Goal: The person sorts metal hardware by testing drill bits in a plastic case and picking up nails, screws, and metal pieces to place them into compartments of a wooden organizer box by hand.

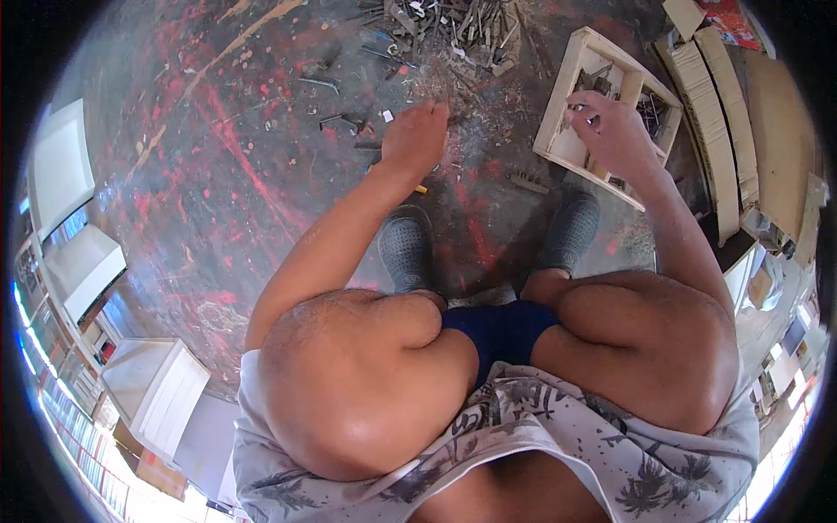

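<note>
My left hand (416, 135) is over the paint-stained floor, its fingers curled inward; whatever it may hold is hidden. Small dark metal pieces (342, 120) lie on the floor to its left, and a yellow-tipped item (421, 189) shows just below the wrist. My right hand (606, 126) hangs over a wooden tray (559, 96) with dividers, thumb and fingers bent toward each other around something small I cannot make out. Metal bits (651, 112) lie in the tray's compartments.
A pile of metal scraps (462, 26) is on the floor at the top. Between the hands lies a small notched piece (528, 182). Cardboard strips (711, 122) stand right of the tray. My shoes (406, 248) are below the hands. White boxy items (157, 383) line the left side.
</note>
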`<state>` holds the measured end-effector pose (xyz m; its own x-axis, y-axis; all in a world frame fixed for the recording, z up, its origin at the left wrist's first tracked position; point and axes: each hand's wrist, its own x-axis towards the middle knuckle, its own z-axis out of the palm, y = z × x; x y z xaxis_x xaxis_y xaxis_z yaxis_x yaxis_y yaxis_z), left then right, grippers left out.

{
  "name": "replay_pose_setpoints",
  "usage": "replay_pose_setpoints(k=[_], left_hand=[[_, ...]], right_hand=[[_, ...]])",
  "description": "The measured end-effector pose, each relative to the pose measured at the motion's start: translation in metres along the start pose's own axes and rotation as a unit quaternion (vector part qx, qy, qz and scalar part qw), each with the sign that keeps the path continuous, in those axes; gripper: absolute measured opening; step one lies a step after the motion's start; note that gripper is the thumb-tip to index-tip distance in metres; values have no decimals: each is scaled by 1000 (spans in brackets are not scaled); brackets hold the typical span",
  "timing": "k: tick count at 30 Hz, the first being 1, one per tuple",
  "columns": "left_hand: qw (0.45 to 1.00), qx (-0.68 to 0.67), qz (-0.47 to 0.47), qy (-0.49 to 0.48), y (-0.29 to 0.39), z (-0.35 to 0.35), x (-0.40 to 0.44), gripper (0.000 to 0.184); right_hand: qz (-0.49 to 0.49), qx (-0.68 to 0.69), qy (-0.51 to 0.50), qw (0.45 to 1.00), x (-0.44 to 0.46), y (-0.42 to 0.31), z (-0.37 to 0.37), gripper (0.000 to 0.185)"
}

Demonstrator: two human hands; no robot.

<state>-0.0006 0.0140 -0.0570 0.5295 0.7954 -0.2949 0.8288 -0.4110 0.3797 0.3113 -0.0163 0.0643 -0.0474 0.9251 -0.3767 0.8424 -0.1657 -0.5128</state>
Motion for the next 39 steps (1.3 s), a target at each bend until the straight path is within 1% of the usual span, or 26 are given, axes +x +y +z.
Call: replay_pose_setpoints(k=[2, 5, 8, 11, 13, 14, 15, 16, 17, 20, 23, 26, 27, 28, 29, 31, 33, 34, 36, 37, 39], left_hand=[[998, 32, -33, -43, 7, -3, -3, 25], [995, 53, -36, -72, 16, -10, -8, 23], [997, 16, 2, -81, 20, -17, -17, 22], [989, -102, 6, -103, 18, -14, -22, 29], [950, -284, -35, -123, 27, -19, -26, 36], [917, -372, -55, -133, 33, -22, -28, 39], [897, -414, -63, -141, 41, -27, -29, 39], [875, -456, -71, -148, 50, -34, -30, 39], [851, -496, -79, -154, 58, -39, -31, 39], [830, -545, -23, -115, 75, -51, -34, 36], [880, -462, 6, -113, 77, -62, -31, 34], [894, -428, 8, -134, 67, -67, -27, 31], [919, -385, 10, -90, 60, -64, -25, 30], [940, -339, 12, -46, 49, -57, -21, 30], [956, -292, 15, -3, 37, -51, -17, 30], [969, -232, -15, 86, 2, -48, -4, 31], [978, -81, -46, 184, -30, -52, 7, 29], [975, -46, -25, 218, -42, -54, 12, 30], [959, 22, 19, 282, -63, -55, 21, 34], [965, 30, 24, 261, -70, -52, 22, 31], [974, 48, 35, 217, -78, -45, 23, 26]], right_hand=[[-15, 10, 1, 1000, -3, 2, 9, 29], [-57, 21, -42, 997, -7, -2, 16, 29], [-56, 62, -90, 992, -13, -9, 26, 30], [-12, 114, -157, 981, -19, -6, 43, 35], [-12, 244, -179, 953, -24, 1, 66, 40], [-11, 308, -188, 933, -26, 5, 74, 43], [53, 412, -192, 889, -30, -3, 76, 43], [116, 510, -193, 830, -37, -17, 80, 44], [175, 599, -192, 757, -40, -23, 82, 44], [192, 697, -220, 655, -36, -17, 76, 35], [168, 665, -238, 687, -26, 13, 56, 25], [148, 519, -205, 817, -22, 33, 16, 23], [139, 458, -193, 857, -22, 40, 1, 22], [142, 328, -206, 911, -19, 52, -12, 24], [142, 192, -213, 947, -15, 61, -24, 26], [222, 88, -231, 943, -20, 60, -46, 31], [131, -104, -249, 954, -24, 76, -51, 33], [83, -200, -252, 943, -25, 78, -53, 35], [94, -221, -214, 947, -27, 67, -55, 37], [100, -232, -195, 948, -27, 60, -55, 38], [55, -191, -135, 971, -25, 43, -51, 30]])
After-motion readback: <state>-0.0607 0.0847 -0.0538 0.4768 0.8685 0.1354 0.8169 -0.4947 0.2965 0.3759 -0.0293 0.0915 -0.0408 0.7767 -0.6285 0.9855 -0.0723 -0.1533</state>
